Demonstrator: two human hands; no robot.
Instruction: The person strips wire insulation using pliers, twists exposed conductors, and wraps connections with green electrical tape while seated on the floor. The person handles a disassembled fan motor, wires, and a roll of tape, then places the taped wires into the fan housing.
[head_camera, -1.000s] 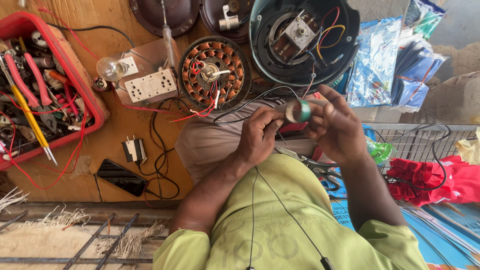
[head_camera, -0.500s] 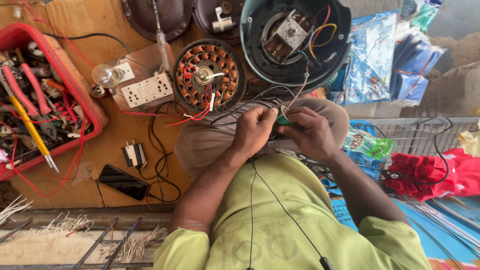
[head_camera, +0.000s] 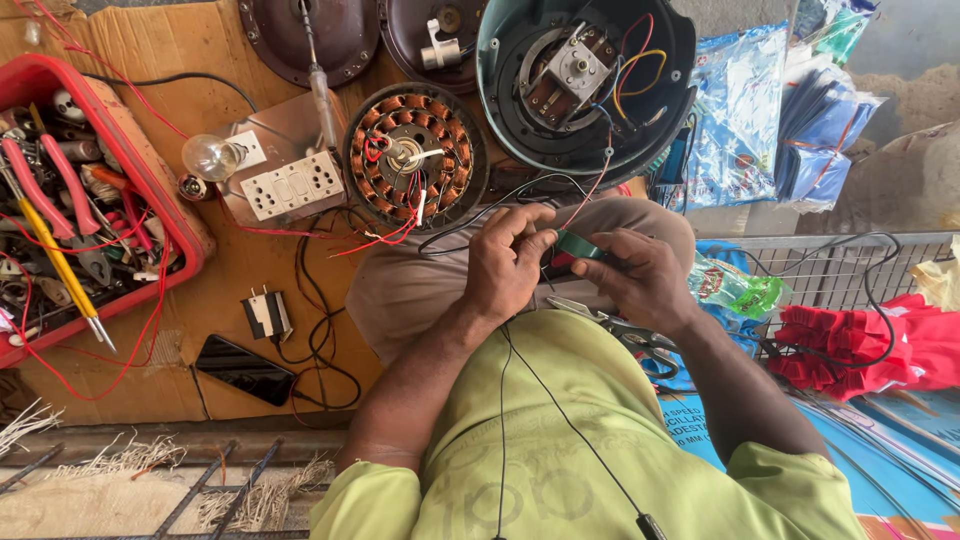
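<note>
Both hands have dropped from chest height down onto the lap since a second ago; the green tape roll that was held up, open side to the camera, is now low between them and mostly covered. Left hand (head_camera: 505, 265) is curled tight, fingertips pinched on the wires at the join; right hand (head_camera: 640, 280) is closed around the green tape roll (head_camera: 578, 244), only a sliver of it showing between thumb and fingers. Reads to me as tape going onto a wire joint, wrap in progress, not finished. Thin black and red wires (head_camera: 480, 215) run from the pinch up to the copper-wound motor core (head_camera: 415, 155) on the cardboard, just beyond the knee. Joint itself is hidden by the fingers, can't tell how much is covered. Scissors (head_camera: 610, 325) lie on the lap under the right wrist. Switch board with bulb (head_camera: 285, 175) and red tool tray (head_camera: 110, 180) sit off to the left, untouched.
</note>
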